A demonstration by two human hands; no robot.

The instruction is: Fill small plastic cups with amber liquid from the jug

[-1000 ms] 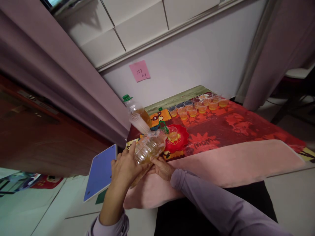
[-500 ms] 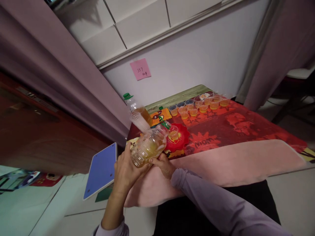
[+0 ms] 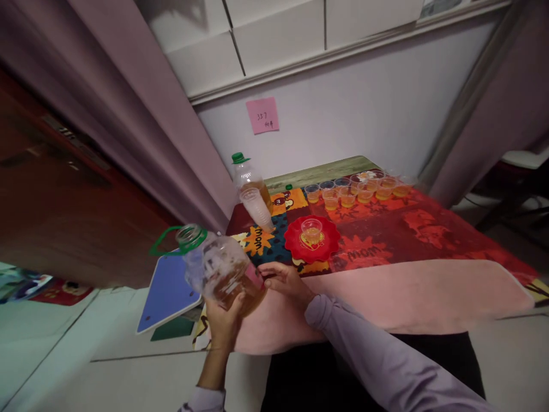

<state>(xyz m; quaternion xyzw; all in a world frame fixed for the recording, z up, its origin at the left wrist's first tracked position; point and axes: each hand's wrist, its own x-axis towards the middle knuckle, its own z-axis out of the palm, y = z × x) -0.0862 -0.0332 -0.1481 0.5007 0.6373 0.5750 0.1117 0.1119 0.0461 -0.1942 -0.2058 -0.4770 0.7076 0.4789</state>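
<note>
A large clear plastic bottle (image 3: 229,274) of amber liquid leans to the left, its uncapped mouth and green ring handle (image 3: 165,243) toward the dark door. My left hand (image 3: 225,320) is wrapped round its lower side, thumb toward me. At the base, the fingers and thumb of my right hand (image 3: 285,281) grip the bottle's right edge. To the right of the bottle, a small clear plastic cup (image 3: 311,230) stands on a red scalloped plate (image 3: 294,249). Any liquid in this cup is hard to make out.
Behind, a stack of clear cups (image 3: 256,207) leans by a second, green-capped bottle (image 3: 242,171). A loose green cap (image 3: 289,187) lies near the table's back edge. Rows of small cups (image 3: 348,197), several with amber liquid, stand back right. A pink cloth (image 3: 386,297) covers the front edge.
The bottle has swung from tilting rightward over the plate to leaning left, its mouth now away from the cup. Both hands stay on it. The view has shifted slightly.
</note>
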